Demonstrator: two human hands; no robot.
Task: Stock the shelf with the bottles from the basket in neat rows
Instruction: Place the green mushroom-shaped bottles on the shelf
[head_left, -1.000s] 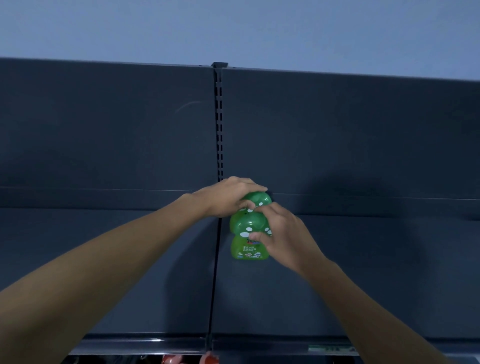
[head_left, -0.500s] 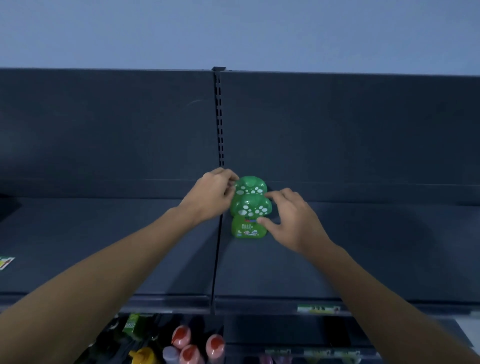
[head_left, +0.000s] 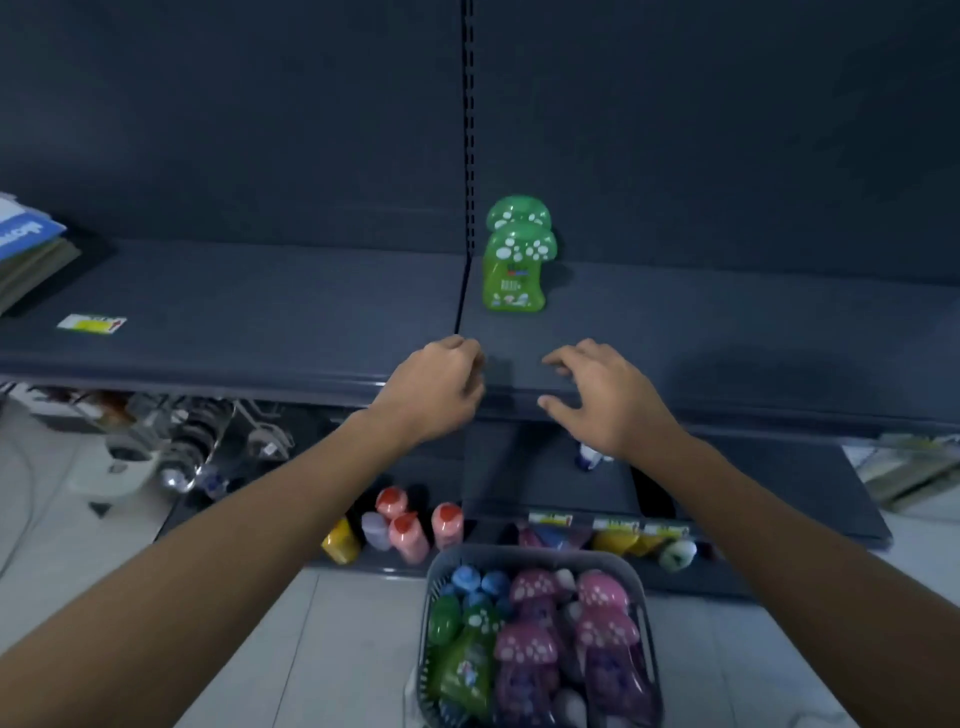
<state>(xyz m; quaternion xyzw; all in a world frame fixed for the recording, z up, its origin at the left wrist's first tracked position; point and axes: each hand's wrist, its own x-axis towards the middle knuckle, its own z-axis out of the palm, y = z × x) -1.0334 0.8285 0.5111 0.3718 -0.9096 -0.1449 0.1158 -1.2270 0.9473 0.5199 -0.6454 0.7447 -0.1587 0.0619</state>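
Left hand: the left hand (head_left: 436, 395) hangs over the shelf's front edge, fingers loosely curled under, holding nothing.
Right hand: the right hand (head_left: 597, 400) is just beside it, palm down, fingers spread and slightly bent, also holding nothing. Whether the fingertips touch the shelf cannot be told.
Gap: a narrow strip of shelf shows between the two hands.
Shelf: the dark shelf (head_left: 260, 301) runs across the whole view, with a slotted post (head_left: 469, 130) rising from its back at the middle.
Placed bottles: two green bottles (head_left: 514, 275) with white-spotted mushroom caps stand upright, one straight behind the other, just right of the post and beyond the hands, apart from them.
Basket: the grey basket (head_left: 535, 552) sits low in view, on the floor (head_left: 337, 649), below the right hand.
Basket load: purple bottles (head_left: 524, 644) with spotted caps fill its middle and right. A green pair (head_left: 465, 670) lies at its left, and blue caps (head_left: 467, 579) show at its far left corner.
Lower shelf: red-capped bottles (head_left: 408, 535) and a yellow bottle (head_left: 340, 543) stand below, left of the basket.
Tag: a yellow and white tag (head_left: 91, 323) lies flat on the shelf's left part.
Books: a stack of books (head_left: 26, 249) rests at the shelf's far left end.
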